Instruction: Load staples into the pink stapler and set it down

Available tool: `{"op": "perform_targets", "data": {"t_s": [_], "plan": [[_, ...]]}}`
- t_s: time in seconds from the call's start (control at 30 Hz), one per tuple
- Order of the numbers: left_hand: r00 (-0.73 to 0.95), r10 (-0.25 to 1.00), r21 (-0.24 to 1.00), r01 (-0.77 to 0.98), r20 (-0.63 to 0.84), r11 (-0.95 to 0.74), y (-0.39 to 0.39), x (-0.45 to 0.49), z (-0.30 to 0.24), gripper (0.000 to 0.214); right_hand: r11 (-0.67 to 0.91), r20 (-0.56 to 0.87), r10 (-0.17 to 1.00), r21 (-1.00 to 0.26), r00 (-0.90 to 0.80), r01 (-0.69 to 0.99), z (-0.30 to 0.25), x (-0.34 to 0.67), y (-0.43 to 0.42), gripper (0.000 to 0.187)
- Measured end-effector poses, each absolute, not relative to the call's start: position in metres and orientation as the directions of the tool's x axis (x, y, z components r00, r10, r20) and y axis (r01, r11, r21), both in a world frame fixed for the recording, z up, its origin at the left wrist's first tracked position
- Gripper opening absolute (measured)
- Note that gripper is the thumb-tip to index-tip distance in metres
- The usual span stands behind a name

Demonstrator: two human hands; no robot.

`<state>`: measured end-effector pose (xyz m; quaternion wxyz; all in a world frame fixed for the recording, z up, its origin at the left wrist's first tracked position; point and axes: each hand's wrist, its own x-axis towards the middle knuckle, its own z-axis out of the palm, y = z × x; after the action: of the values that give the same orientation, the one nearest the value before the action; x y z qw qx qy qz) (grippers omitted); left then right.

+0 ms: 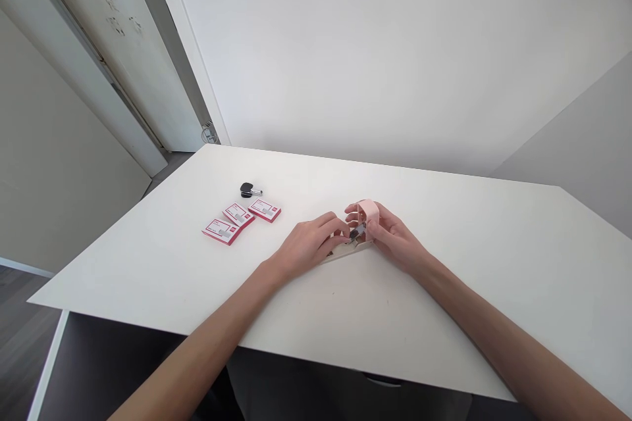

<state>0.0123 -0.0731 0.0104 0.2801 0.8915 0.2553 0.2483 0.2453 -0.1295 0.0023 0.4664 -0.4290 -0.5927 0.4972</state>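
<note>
White table (444, 276) with three red-white boxes (239, 214) near a black object (246, 190)

My right hand (392, 230) wraps the pink case (371, 210), thumb against its near side, fingers curled around behind. Just left of the case, my left hand (313, 243) arches, knuckles up, thumb and fingertips pinched toward it. Both bare forearms slant inward to the case from its near side.

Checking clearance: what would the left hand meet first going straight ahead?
The left hand would probably meet the small dark-and-silver piece at its fingertips first, then the pink piece in the right hand. Exact depth is unclear.
</note>
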Motion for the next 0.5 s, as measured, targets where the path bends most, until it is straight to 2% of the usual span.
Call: {"op": "perform_targets", "data": {"t_s": [0.23, 0.5], "plan": [[0.701, 0.649, 0.815, 0.168, 0.297, -0.554, -0.0752, 0.0118, 0.0142, 0.017, 0.143, 0.127, 0.974, -0.987, -0.190, 0.075, 0.0034, 0.2461, -0.1288, 0.042], [0.686, 0.681, 0.868, 0.146, 0.257, -0.474, -0.0720, 0.0132, 0.0178, 0.027, 0.164, 0.141, 0.971, -0.980, -0.191, 0.110, 0.0045, 0.2467, -0.1281, 0.047]]}}
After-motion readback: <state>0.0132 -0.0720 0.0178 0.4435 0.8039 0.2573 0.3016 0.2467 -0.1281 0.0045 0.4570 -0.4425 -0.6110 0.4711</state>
